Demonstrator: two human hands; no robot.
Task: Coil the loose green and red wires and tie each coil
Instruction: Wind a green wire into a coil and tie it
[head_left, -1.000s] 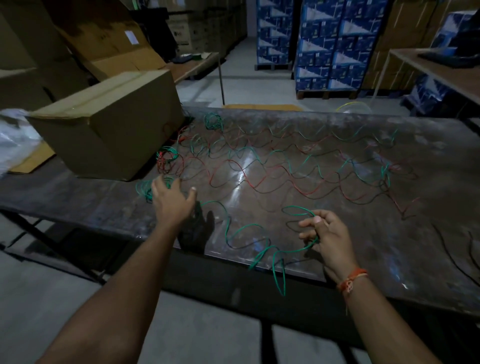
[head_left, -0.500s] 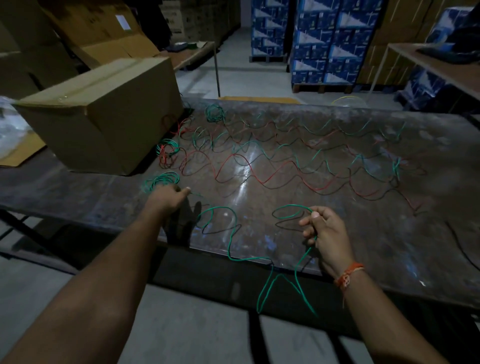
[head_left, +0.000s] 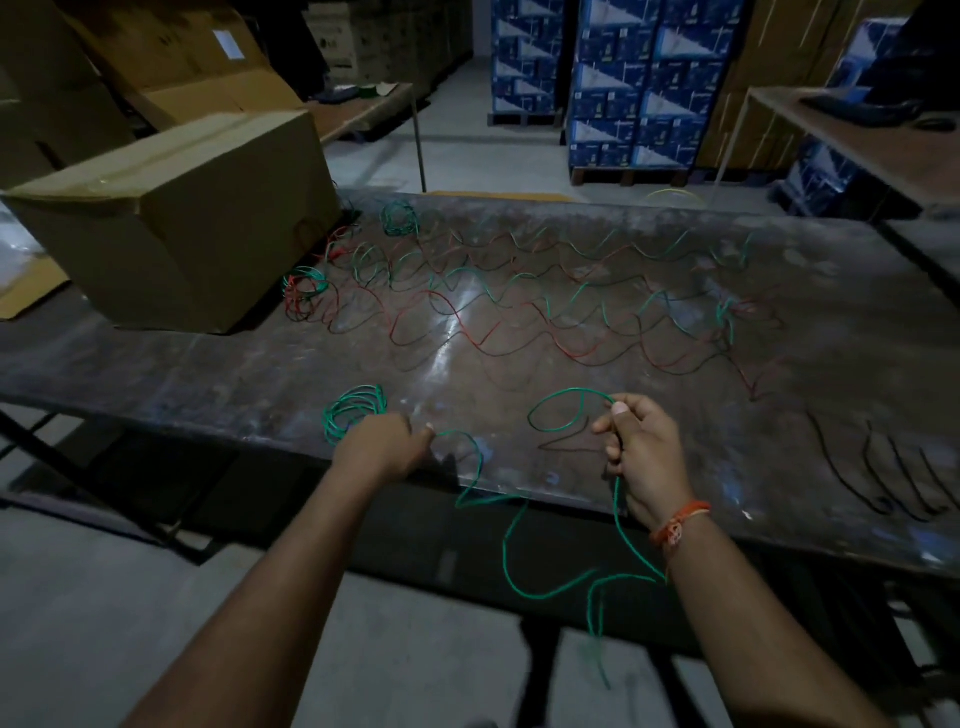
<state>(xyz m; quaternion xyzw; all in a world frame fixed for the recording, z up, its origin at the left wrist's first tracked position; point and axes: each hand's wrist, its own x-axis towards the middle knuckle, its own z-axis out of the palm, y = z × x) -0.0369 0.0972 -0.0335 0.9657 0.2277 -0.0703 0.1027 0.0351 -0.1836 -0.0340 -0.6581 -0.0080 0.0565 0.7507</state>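
Coiling under way: left hand (head_left: 376, 451) grasps green coil (head_left: 353, 413), right hand (head_left: 641, 457) pinches a green wire (head_left: 558, 584); centre-frame surface (head_left: 156, 374) carries many loose wires (head_left: 519, 312) uncoiled.

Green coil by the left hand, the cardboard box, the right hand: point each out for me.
green coil (head_left: 355, 414), head view, on its stacked loops.
cardboard box (head_left: 208, 244), head view, on its front face.
right hand (head_left: 641, 457), head view, on its back.

No text can be read: the white label (head_left: 227, 42) on the rear carton and the print on the blue boxes (head_left: 631, 83) are too dim and small to make out.
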